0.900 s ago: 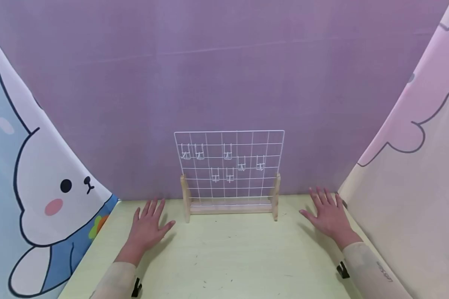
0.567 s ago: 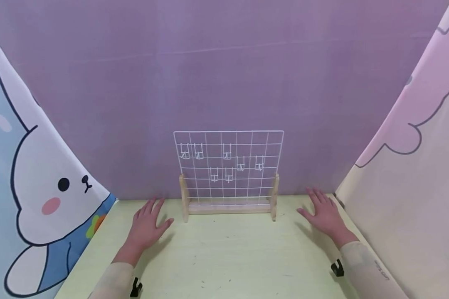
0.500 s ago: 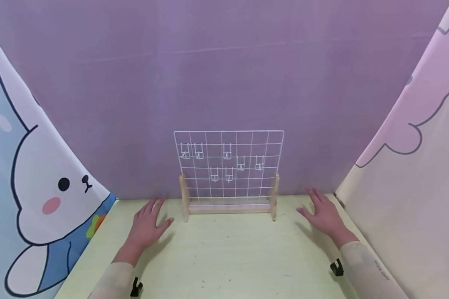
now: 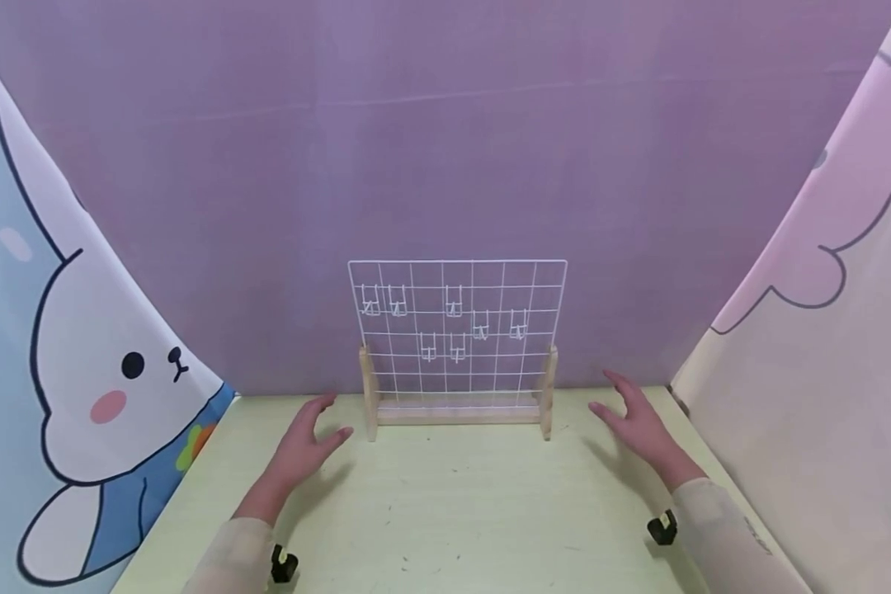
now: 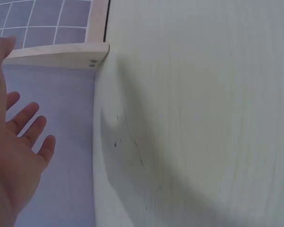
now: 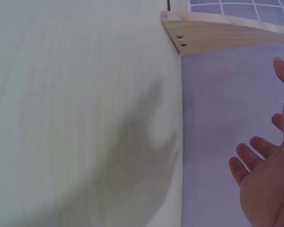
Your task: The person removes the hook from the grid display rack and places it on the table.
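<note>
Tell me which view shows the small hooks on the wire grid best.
The head view: all seven hooks show clearly on the wire grid. Both wrist views catch only the grid's bottom corner and wooden foot, no hooks.

Pale yellow-green tabletop (image 4: pixel 445 511), faint dark scuffs near front edge. White wire grid rack (image 4: pixel 456 330) stands upright at table's back, wooden feet (image 4: pixel 369 404) touching surface, wooden base rail (image 4: pixel 456 415) between them. Small wire hooks (image 4: pixel 453 304) hang on grid.

L hand (image 4: pixel 300 450) & R hand (image 4: pixel 638 425) raised, fingers straight, empty.
</note>
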{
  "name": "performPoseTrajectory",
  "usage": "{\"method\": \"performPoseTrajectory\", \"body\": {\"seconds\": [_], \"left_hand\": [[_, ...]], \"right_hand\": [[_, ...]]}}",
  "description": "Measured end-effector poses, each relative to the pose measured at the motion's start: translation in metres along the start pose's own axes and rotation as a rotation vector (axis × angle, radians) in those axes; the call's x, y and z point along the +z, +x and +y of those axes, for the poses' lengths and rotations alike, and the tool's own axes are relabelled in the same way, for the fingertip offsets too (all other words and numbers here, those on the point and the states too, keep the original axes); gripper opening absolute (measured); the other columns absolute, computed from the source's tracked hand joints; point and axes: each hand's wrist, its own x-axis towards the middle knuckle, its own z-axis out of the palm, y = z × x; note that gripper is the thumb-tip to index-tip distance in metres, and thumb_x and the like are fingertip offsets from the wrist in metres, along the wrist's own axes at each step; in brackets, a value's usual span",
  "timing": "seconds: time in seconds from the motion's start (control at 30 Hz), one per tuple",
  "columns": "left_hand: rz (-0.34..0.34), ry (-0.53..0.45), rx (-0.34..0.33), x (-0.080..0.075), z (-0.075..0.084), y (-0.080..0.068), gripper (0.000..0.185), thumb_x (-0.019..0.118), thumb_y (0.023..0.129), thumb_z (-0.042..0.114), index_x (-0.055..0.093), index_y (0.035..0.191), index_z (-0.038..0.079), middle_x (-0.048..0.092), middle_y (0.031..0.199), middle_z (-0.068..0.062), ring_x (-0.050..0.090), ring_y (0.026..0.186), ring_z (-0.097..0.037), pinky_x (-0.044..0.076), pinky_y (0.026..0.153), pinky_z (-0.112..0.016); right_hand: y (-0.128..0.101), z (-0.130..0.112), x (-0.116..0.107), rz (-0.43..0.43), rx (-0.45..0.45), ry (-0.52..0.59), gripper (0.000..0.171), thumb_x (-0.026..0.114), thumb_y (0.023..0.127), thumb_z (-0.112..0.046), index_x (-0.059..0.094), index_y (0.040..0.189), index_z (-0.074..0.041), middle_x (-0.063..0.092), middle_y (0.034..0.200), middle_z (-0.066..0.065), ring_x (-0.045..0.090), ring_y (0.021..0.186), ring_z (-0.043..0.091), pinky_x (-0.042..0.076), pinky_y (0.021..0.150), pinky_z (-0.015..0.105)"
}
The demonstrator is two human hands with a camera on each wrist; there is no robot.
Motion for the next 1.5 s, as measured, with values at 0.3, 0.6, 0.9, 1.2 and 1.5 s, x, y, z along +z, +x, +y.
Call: {"method": "performPoseTrajectory", "body": {"seconds": [0.3, 0.6, 0.9, 1.2, 1.5], "left_hand": [[0.006, -0.286, -0.09, 0.005, 0.013, 0.007, 0.074, 0.079, 0.106, 0.021, 0.04, 0.164, -0.003, 0.045, 0.166, -0.028, 0.042, 0.153, -0.052, 0.037, 0.123, -0.069], [0.0, -0.443, -0.157, 0.007, 0.017, 0.005, 0.074, 0.076, 0.107, 0.014, 0.036, 0.169, 0.002, 0.043, 0.17, -0.022, 0.041, 0.156, -0.047, 0.04, 0.125, -0.056], [-0.011, -0.457, -0.173, 0.009, 0.023, 0.004, 0.076, 0.075, 0.107, 0.012, 0.034, 0.171, 0.002, 0.043, 0.17, -0.025, 0.042, 0.155, -0.049, 0.049, 0.119, -0.042], [-0.009, -0.492, -0.193, 0.011, 0.023, 0.004, 0.08, 0.077, 0.105, 0.008, 0.033, 0.171, 0.002, 0.043, 0.169, -0.027, 0.041, 0.155, -0.05, 0.045, 0.121, -0.055], [0.027, -0.46, -0.172, 0.014, 0.021, 0.005, 0.066, 0.077, 0.105, 0.008, 0.045, 0.163, 0.0, 0.051, 0.162, -0.026, 0.047, 0.15, -0.049, 0.049, 0.118, -0.044]], "right_hand": [[0.001, -0.007, 0.003, -0.026, 0.068, 0.218, 0.077, 0.067, 0.113, -0.029, 0.026, 0.172, 0.001, 0.031, 0.172, 0.034, 0.039, 0.152, 0.059, 0.036, 0.121, 0.071], [0.001, -0.011, 0.009, -0.042, 0.086, 0.318, 0.075, 0.069, 0.112, -0.025, 0.03, 0.173, -0.005, 0.037, 0.171, 0.03, 0.041, 0.154, 0.052, 0.048, 0.119, 0.039], [0.002, -0.025, 0.01, -0.049, 0.101, 0.319, 0.072, 0.065, 0.114, -0.02, 0.028, 0.172, 0.0, 0.035, 0.172, 0.032, 0.038, 0.155, 0.055, 0.04, 0.122, 0.063], [0.008, -0.05, 0.004, -0.049, 0.076, 0.321, 0.067, 0.063, 0.114, -0.012, 0.031, 0.169, 0.006, 0.037, 0.168, 0.036, 0.04, 0.153, 0.056, 0.037, 0.122, 0.067], [0.024, -0.04, 0.018, 0.009, 0.03, 0.342, 0.069, 0.069, 0.112, -0.025, 0.037, 0.17, -0.004, 0.046, 0.168, 0.025, 0.045, 0.153, 0.046, 0.039, 0.124, 0.062]]}}
